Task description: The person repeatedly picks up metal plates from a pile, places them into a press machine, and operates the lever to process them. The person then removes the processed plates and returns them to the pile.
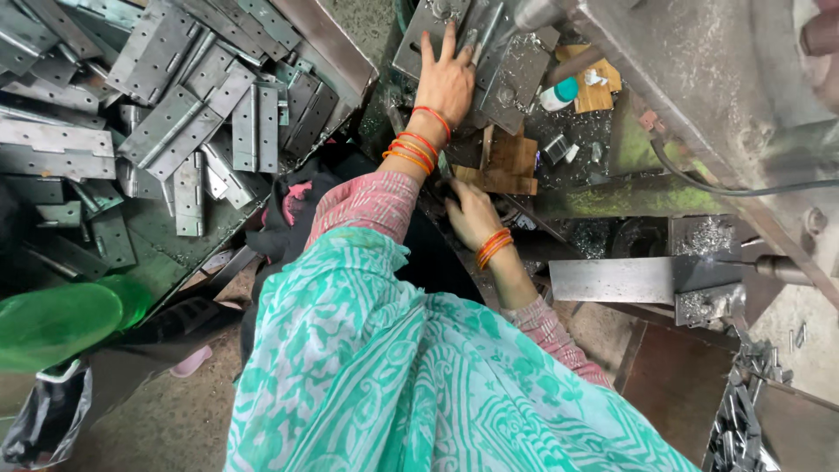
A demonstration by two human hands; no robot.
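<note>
**Hands at the press, hinges waiting**

Nearest the camera, a green patterned cloth (419, 376) is draping over the person's front, and pink sleeves are showing beneath it. Just beyond, the right hand (472, 214) is reaching down into a dark gap beside wooden blocks (502, 166); its fingers are curling together, but I cannot tell whether they are gripping anything. Farther off, the left hand (446, 79) is lying flat, fingers spread apart, pressing on a steel plate (498, 65) under the machine (699, 79). Orange bangles are circling both wrists.

To the left, a tray (336, 48) is holding a heap of hinges (188, 114), well apart from either hand. At the right, a flat bar (612, 280) is lying near metal shavings (708, 236), and a small bottle (559, 94) is standing just beside the plate.

Judging by the pose, doing this well seems to call for keeping the plate seated squarely with steady downward pressure, fingertips clear of the tooling, and bangles and loose cloth away from moving parts.
</note>
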